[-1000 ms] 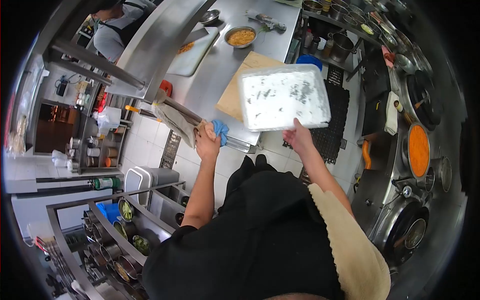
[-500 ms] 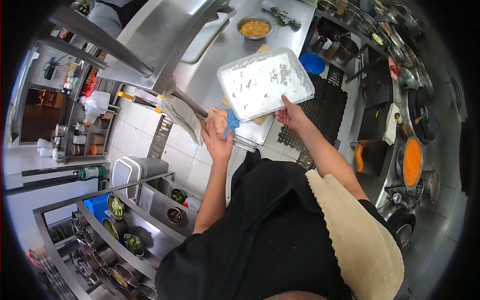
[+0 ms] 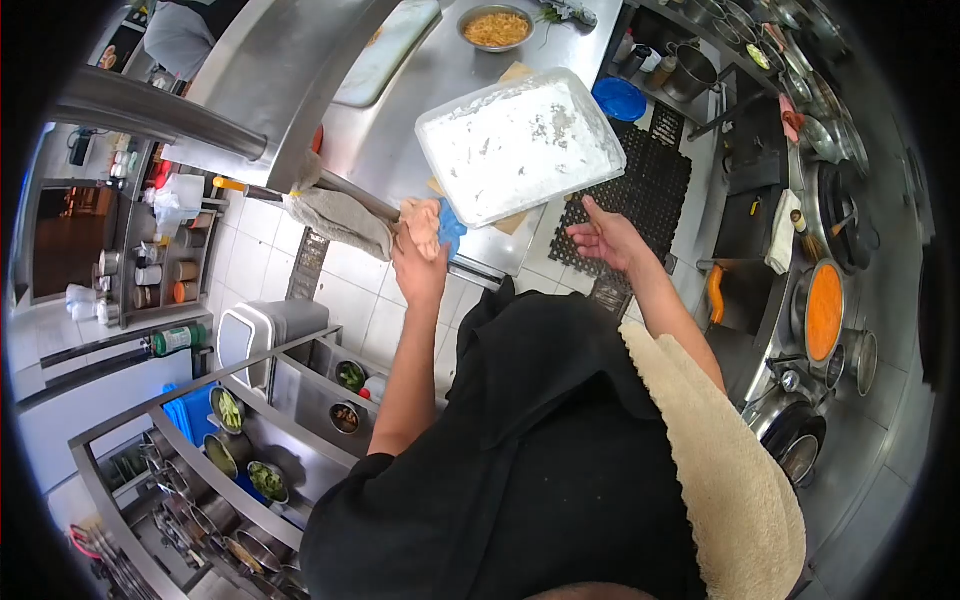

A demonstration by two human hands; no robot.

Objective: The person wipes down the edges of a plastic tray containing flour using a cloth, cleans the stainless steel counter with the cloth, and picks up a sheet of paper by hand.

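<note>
Bright, even kitchen light; glare streaks the polished steel counter (image 3: 400,130) at eleven o'clock; fisheye bending and black vignette ring every edge.

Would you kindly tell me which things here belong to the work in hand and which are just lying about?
In hand:
- left hand, gripping cloths at the counter's edge
- right hand, open, just below the floured tray
- floured tray on the steel counter

Lying about:
- bowl of noodles
- blue lid
- pot of orange sauce
- white cutting board
</note>
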